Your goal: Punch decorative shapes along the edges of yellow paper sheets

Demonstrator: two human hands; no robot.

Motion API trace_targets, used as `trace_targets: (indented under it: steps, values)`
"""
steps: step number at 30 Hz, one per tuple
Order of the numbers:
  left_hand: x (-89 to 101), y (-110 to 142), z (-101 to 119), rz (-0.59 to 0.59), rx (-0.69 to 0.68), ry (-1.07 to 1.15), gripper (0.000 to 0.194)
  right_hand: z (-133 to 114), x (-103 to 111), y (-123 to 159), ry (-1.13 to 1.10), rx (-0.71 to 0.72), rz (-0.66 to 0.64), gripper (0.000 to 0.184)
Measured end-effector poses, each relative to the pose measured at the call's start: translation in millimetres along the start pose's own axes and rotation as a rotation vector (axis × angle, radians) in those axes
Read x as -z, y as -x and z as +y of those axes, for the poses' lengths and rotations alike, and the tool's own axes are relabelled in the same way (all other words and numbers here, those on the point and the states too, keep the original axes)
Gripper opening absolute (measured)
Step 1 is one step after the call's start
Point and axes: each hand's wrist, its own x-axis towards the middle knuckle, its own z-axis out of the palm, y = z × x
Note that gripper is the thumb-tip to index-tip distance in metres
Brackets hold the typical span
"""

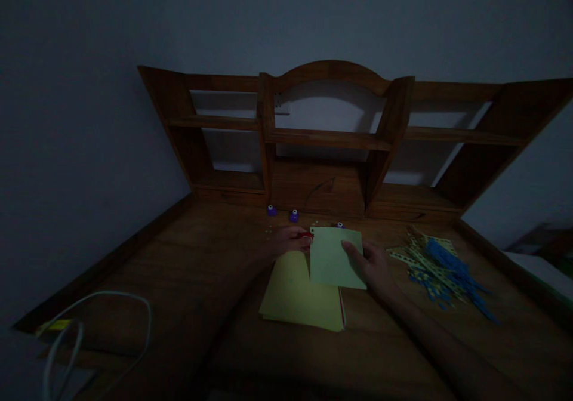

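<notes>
My right hand (369,264) holds a light green sheet of paper (333,256) by its right edge, thumb on top. At the sheet's upper left edge my left hand (289,240) is closed around a small red tool (306,234), probably a paper punch. Below the green sheet lies a stack of yellow paper (298,293) with a red sheet edge showing at its right side. The scene is dim.
Two small purple punches (271,210) (294,215) stand near the wooden desk hutch (331,138), a third (340,225) peeks behind the green sheet. A pile of blue and yellow punched paper strips (441,267) lies at the right. A white cable (107,317) loops at the left.
</notes>
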Motion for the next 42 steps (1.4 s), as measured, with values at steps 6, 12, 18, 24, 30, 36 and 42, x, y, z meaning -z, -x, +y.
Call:
trace_targets:
  steps: [6,12,18,24,30,36,42]
  values:
    - [-1.2,3.6,1.6,-0.028,0.007,-0.156,0.033,-4.2,-1.2,2.5,0.011,0.004,-0.056,0.042]
    - [-6.2,2.9,-3.0,-0.099,-0.009,-0.085,0.042,-1.1,-1.0,0.1,0.023,0.031,-0.044,0.041]
    - [-6.8,4.3,-0.6,-0.104,-0.001,-0.062,0.041,-0.9,-1.3,0.0,0.000,-0.007,-0.035,0.044]
    - [-5.7,4.2,-0.4,-0.076,-0.024,-0.085,0.036,-1.7,-2.6,0.8,-0.054,-0.019,-0.030,0.047]
    - [-4.8,1.3,-2.1,-0.079,-0.047,-0.109,0.036,-2.3,-2.8,0.9,-0.084,-0.030,-0.056,0.045]
    - [-6.7,3.9,-0.5,-0.101,-0.017,-0.041,0.039,-2.5,-2.8,1.7,-0.090,-0.033,-0.069,0.046]
    - [-7.9,6.1,0.9,-0.098,-0.033,-0.049,0.041,-3.6,-5.3,3.0,-0.084,-0.032,-0.073,0.045]
